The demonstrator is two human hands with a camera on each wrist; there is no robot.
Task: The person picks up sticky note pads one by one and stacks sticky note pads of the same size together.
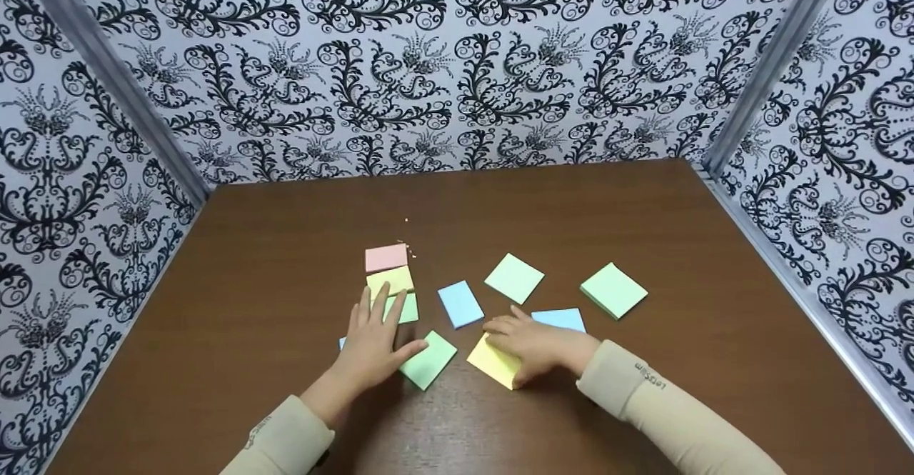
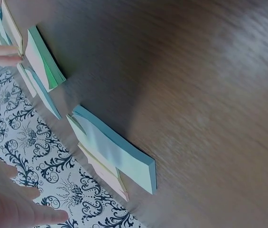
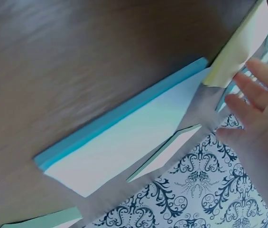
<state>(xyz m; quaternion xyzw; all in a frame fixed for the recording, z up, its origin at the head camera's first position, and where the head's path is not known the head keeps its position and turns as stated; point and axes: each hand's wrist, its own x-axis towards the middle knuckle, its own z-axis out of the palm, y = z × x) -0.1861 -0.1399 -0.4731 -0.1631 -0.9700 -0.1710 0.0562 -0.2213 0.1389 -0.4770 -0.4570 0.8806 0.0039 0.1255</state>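
Note:
My left hand (image 1: 371, 346) hovers with fingers spread over a group of sticky note pads. Its thumb overlaps the corner of a green pad (image 1: 430, 362), and its fingertips reach over a smaller green pad (image 1: 407, 309) and a yellow pad (image 1: 385, 279). A thick blue pad (image 2: 115, 142) lies by this hand, mostly hidden by it in the head view. My right hand (image 1: 539, 346) holds a larger yellow sticky note pad (image 1: 493, 363), thumb at the near corner and fingers along the far side. Beside that wrist sits a blue pad (image 1: 560, 319), partly covered.
A pink pad (image 1: 386, 258) tops the left column, with small crumbs behind it. Between the hands lies another blue pad (image 1: 460, 304). Farther right are a pale green pad (image 1: 514, 278) and a thick green pad (image 1: 614, 291). Patterned walls (image 1: 457, 68) enclose the brown table (image 1: 571, 211).

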